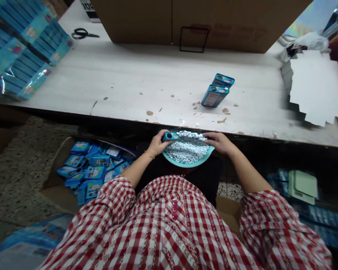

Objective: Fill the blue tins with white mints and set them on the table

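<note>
My left hand [157, 144], a bangle at its wrist, is closed around a small blue box [171, 136] above the left rim of a turquoise bowl [187, 165]. Small white pellets [183, 153] fill the bowl. A narrow raised heap of pellets [192, 134] stretches from the box's right end to the fingers of my right hand [218, 142]. Those fingers are bent together at the bowl's right rim; what they grip under the heap is hidden. On the table ahead, two upright blue boxes [215, 96] stand one behind the other.
A carton [52, 183] of many blue boxes sits at lower left. Wrapped blue packs [19, 48] are stacked at the table's left, near black scissors [83, 33]. A large cardboard box [146, 22] stands at the back. White card sheets [317, 86] lie at right.
</note>
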`<action>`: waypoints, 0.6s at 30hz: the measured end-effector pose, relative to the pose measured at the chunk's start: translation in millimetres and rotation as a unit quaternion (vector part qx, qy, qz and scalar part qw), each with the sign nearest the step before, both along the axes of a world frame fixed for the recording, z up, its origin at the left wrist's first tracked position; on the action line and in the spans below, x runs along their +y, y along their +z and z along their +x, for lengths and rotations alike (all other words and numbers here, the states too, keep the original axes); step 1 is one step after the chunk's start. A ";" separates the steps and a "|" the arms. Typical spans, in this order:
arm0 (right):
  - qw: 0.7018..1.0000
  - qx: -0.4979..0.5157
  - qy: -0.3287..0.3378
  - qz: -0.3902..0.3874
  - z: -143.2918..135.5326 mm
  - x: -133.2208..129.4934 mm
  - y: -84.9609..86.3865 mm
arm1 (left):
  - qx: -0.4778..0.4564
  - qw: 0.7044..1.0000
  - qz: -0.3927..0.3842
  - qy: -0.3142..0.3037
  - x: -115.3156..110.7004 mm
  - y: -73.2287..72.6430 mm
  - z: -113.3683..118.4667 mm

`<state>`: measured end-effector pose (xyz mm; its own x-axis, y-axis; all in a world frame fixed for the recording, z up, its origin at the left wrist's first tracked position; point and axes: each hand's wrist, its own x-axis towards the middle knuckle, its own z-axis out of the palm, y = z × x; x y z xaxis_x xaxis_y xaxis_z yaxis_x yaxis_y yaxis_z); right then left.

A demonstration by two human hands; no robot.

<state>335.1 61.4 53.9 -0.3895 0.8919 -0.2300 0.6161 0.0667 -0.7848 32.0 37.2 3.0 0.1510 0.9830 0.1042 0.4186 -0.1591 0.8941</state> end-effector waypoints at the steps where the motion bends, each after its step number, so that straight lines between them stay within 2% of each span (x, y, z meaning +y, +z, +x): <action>1: 1.000 -0.016 0.015 0.006 -3.2 1.9 11.2 | 0.014 1.000 0.002 -0.006 1.2 0.0 5.4; 5: 0.985 -0.142 0.089 0.040 -25.2 6.9 51.8 | 0.060 0.998 0.010 -0.032 5.8 3.4 22.7; 9: 0.935 -0.312 0.153 0.069 -51.8 6.2 82.6 | 0.080 0.995 0.018 -0.056 6.1 7.4 29.0; 13: 0.884 -0.420 0.189 0.082 -78.8 3.4 101.3 | 0.089 0.994 0.020 -0.065 3.9 9.0 31.3; 16: 0.865 -0.453 0.199 0.089 -92.4 0.0 112.5 | 0.083 0.994 0.020 -0.064 3.6 8.4 32.7; 18: 0.861 -0.459 0.195 0.101 -89.7 -3.3 118.9 | 0.071 0.995 0.021 -0.062 4.1 7.2 32.1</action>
<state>245.4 58.0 172.9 -0.4056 0.7921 -0.4562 0.8700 0.4876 0.0731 64.1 41.3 10.2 0.2871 0.9512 0.1132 0.5147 -0.2528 0.8193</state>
